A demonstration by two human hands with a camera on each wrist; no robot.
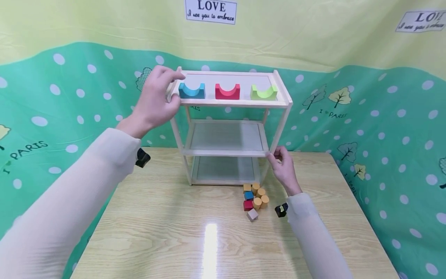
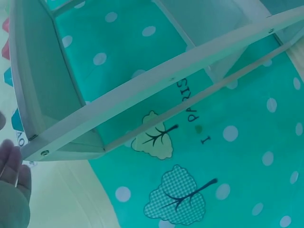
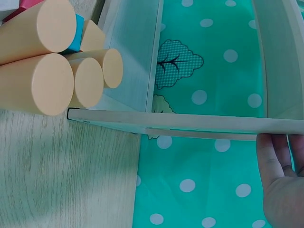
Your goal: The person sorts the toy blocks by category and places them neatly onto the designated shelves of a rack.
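Observation:
A white three-tier toy shelf (image 1: 231,153) stands upright at the back of the table. At its upper left corner, my left hand (image 1: 158,97) holds the top tier, thumb at the front edge and fingers bent over the side. Lower down, my right hand (image 1: 283,168) grips the right front post beside the middle tier; its fingers (image 3: 271,159) show against the post in the right wrist view. Along the top tier's front sit three blocks with curved notches facing up: blue (image 1: 191,93), red (image 1: 227,93) and light green (image 1: 263,93).
By the shelf's right front foot, several wooden cylinders (image 1: 257,203) stand among small cubes, including a blue one (image 1: 249,195), a red one (image 1: 247,205) and a pale one (image 1: 252,214). A green and yellow patterned cloth (image 1: 348,77) hangs behind the wooden table (image 1: 156,232).

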